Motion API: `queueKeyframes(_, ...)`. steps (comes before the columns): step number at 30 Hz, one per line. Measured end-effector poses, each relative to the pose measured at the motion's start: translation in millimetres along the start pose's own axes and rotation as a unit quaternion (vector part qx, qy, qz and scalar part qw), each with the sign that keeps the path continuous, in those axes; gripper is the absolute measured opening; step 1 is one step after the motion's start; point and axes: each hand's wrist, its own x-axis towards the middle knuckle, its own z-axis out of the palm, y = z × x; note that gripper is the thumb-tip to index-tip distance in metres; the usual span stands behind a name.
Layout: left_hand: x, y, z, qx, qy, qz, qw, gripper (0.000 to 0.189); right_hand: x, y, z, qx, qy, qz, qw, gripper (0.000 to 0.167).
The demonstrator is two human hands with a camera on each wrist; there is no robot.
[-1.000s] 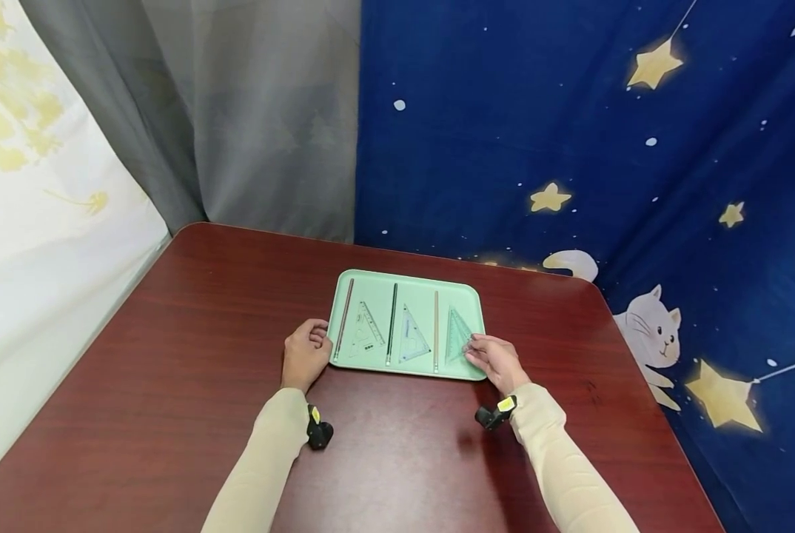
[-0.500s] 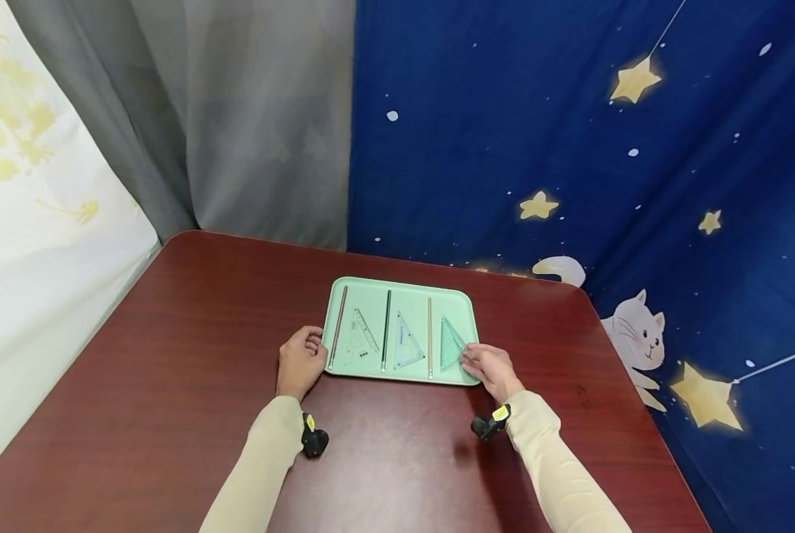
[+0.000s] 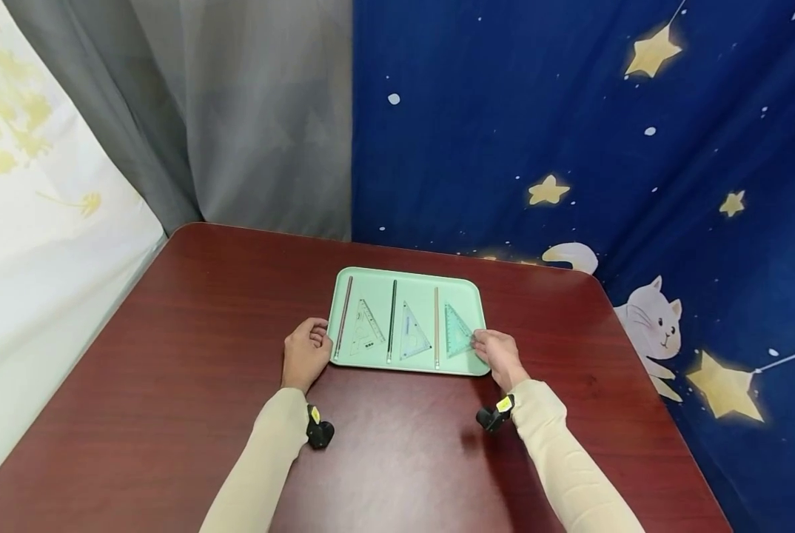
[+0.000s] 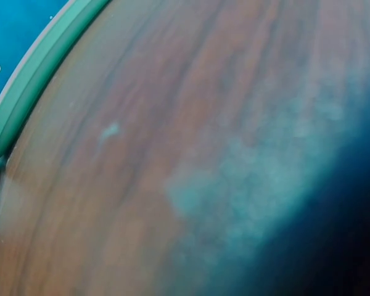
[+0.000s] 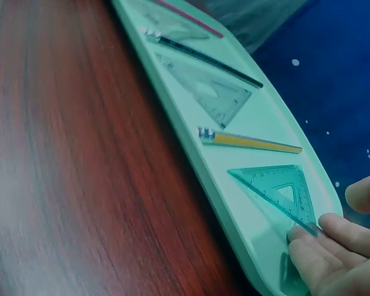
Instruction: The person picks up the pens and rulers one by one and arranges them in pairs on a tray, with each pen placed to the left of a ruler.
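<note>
A pale green tray point(image 3: 411, 275) lies on the table. Its left rim is held by my left hand point(image 3: 306, 354), whose fingers are curled at the edge; the left wrist view shows mostly the tray's rim point(image 4: 37, 65). With its fingertips, my right hand point(image 3: 500, 357) holds the lower right corner of a green transparent set square point(image 3: 457, 332) point(image 5: 277, 185) over the tray's right end. A clear set square point(image 3: 367, 326) and a bluish set square point(image 3: 411, 337) lie in the tray, between a red pencil point(image 3: 344, 317), a black pencil point(image 3: 392, 318) and an orange pencil point(image 3: 437, 326).
The dark red wooden table point(image 3: 397, 459) extends around the tray. Behind it hang a grey curtain point(image 3: 271, 111) and a blue curtain point(image 3: 471, 148) with stars and a cat. A white cloth point(image 3: 58, 259) hangs at the left.
The green set square has shifted slightly away from me in the tray, with my right hand at its corner. My left hand stays at the tray's left rim. The head view has swayed a little.
</note>
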Motion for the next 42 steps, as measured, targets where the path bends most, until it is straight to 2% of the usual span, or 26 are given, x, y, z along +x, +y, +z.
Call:
queueKeyframes(5,-1.1,-0.6,-4.1,0.005,0.007,-0.005,1.0000,0.022,-1.9,-1.7,2.0,-0.033,-0.002,-0.003,0.9995,0.045)
queueKeyframes(14,-2.4,-4.8,-8.1,0.015,0.011,-0.002,0.9998,0.021,-6.4,0.8,7.6,-0.108,0.033,-0.028,0.9932,0.043)
queueKeyframes(18,-5.3,-8.2,-9.3,0.018,0.013,0.004,0.9998,0.021,-8.8,4.9,9.7,-0.154,0.055,-0.033,0.9860,0.041)
queueKeyframes(23,-9.4,-12.8,-15.7,0.021,0.032,0.012,0.9992,0.020,-12.5,8.2,15.7,-0.212,0.073,-0.051,0.9732,0.039)
queueKeyframes(27,-10.4,-14.0,-20.7,0.015,0.033,0.019,0.9992,0.020,-12.2,6.0,14.4,-0.227,0.086,-0.059,0.9682,0.038)
queueKeyframes(30,-9.9,-11.7,-25.3,0.010,0.027,0.001,0.9996,0.022,-9.7,1.6,9.1,-0.222,0.088,-0.062,0.9691,0.037)
queueKeyframes(33,-3.4,-8.3,-30.4,0.015,0.018,-0.016,0.9996,0.025,-5.6,-3.0,-1.7,-0.217,0.095,-0.070,0.9691,0.036)
queueKeyframes(36,10.5,-3.8,-40.1,0.028,0.006,-0.016,0.9995,0.031,-2.5,-9.4,-17.2,-0.236,0.110,-0.088,0.9615,0.038)
queueKeyframes(39,28.4,3.6,-55.8,0.046,-0.015,0.001,0.9988,0.039,-1.2,-19.6,-35.3,-0.281,0.117,-0.102,0.9470,0.043)
queueKeyframes(42,46.2,15.1,-72.6,0.088,-0.048,0.027,0.9946,0.049,-0.4,-33.2,-52.0,-0.325,0.111,-0.121,0.9313,0.049)
